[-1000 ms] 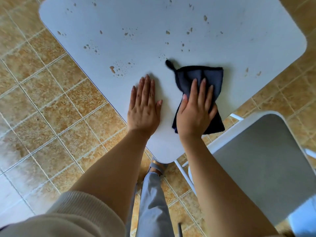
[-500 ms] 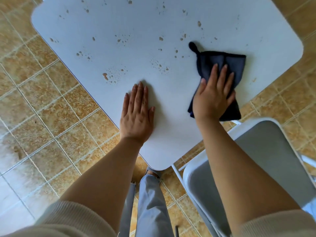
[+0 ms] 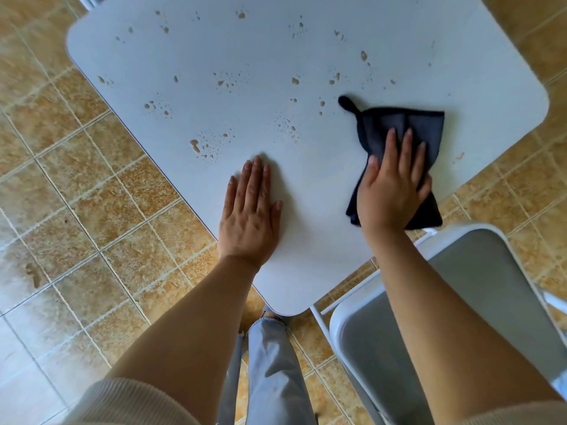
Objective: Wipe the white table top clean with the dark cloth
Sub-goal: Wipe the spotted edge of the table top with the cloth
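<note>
The white table top [image 3: 306, 50] fills the upper view, dotted with several brownish wet spots [image 3: 208, 145] across its middle and far part. A dark cloth [image 3: 411, 127] with a small loop at its far left corner lies near the table's right edge. My right hand [image 3: 392, 188] presses flat on the cloth's near half, fingers spread over it. My left hand [image 3: 250, 213] lies flat and open on bare table near the front left edge, apart from the cloth.
A grey folding chair [image 3: 478, 302] with a white frame stands at the table's near right corner, under my right forearm. Tan floor tiles [image 3: 92, 225] surround the table. My legs [image 3: 270, 372] stand at the near corner.
My right hand slid the cloth from the table's near middle out toward the right edge and slightly farther away. My left hand has stayed flat in about the same spot.
</note>
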The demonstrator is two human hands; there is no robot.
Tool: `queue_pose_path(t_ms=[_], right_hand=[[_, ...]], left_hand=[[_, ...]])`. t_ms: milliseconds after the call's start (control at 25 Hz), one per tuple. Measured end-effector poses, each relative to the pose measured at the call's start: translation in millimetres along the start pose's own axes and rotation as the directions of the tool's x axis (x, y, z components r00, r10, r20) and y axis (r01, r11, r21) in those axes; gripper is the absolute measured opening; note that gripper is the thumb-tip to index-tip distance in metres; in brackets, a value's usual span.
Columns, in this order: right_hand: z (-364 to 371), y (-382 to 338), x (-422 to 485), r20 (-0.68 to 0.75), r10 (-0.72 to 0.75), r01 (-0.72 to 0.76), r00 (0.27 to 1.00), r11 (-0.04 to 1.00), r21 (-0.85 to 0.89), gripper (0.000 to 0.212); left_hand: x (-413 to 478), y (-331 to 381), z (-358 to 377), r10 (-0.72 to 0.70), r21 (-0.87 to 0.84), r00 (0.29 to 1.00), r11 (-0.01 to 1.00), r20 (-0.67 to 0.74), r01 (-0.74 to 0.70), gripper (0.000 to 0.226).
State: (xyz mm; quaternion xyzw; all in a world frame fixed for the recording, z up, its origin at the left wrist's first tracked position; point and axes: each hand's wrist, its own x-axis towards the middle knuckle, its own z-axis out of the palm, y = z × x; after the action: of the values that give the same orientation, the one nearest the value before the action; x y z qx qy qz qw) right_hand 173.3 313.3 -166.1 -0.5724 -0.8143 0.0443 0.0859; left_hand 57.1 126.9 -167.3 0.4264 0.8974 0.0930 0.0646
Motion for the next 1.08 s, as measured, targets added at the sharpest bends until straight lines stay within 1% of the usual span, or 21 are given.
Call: queue_pose_path(t_ms=[80,200,280,360,440,560,640,680,760,880,1000,1080], right_hand=[[9.7,-33.1,16.3,0.007,-0.047,0.047,0.999,0.998,0.03,0.05],[19.0,-76.8,-3.1,-0.058,-0.23,0.233,0.972,0.97,0.072,0.046],[17.6,-78.5,-33.4,-0.06,-0.352,0.356,0.934,0.933,0.057,0.045],[8.6,-58.3,-54.3,-0.031,-0.433,0.434,0.901,0.9,0.049,0.045],[0.6,-30.9,-60.7,-0.012,-0.427,0.427,0.904,0.904,0.01,0.046],[2.3,-21.5,-37.9,-0.026,-0.256,0.256,0.966,0.967,-0.007,0.045],[9.3,-44.3,-15.5,-0.048,-0.178,0.179,0.983,0.984,0.019,0.046],[13.1,-60.4,-8.7,-0.051,-0.181,0.183,0.982,0.983,0.033,0.046],[20.6,-92.6,-7.5,-0.053,-0.255,0.257,0.966,0.965,0.048,0.046],[24.2,-114.7,-35.3,-0.059,-0.4,0.404,0.915,0.91,0.089,0.046],[15.4,-89.6,-64.1,-0.015,-0.505,0.504,0.863,0.86,0.078,0.046],[8.5,-63.8,-68.2,-0.004,-0.507,0.507,0.862,0.861,0.034,0.046]], left_hand=[[-0.9,-0.8,0.3,0.0,0.001,1.0,1.0,-0.01,0.0,0.06],[-1.8,-3.0,-1.0,0.006,0.004,1.0,1.0,-0.02,-0.006,0.061],[-3.6,-4.4,-1.1,0.017,-0.01,0.999,1.0,-0.028,-0.017,0.061],[-7.1,-6.7,-1.0,0.009,-0.033,0.999,0.999,-0.041,-0.011,0.06],[-14.4,-13.2,-2.1,0.0,-0.05,0.999,0.999,-0.049,-0.002,0.058],[-27.1,-22.9,-4.0,-0.006,-0.038,0.999,0.999,-0.051,0.004,0.058],[-32.8,-24.1,-5.5,-0.099,-0.037,0.993,0.995,-0.065,0.097,0.058],[-34.8,-23.2,-6.1,-0.155,-0.043,0.985,0.987,-0.072,0.152,0.059],[-36.4,-21.0,-6.2,-0.218,-0.041,0.973,0.976,-0.072,0.215,0.059],[-36.9,-21.4,-4.2,-0.223,-0.037,0.973,0.975,-0.058,0.221,0.06],[-37.0,-21.3,-3.2,-0.216,-0.043,0.975,0.976,-0.055,0.214,0.06],[-36.3,-21.7,-4.2,-0.217,-0.051,0.975,0.975,-0.041,0.215,0.06]])
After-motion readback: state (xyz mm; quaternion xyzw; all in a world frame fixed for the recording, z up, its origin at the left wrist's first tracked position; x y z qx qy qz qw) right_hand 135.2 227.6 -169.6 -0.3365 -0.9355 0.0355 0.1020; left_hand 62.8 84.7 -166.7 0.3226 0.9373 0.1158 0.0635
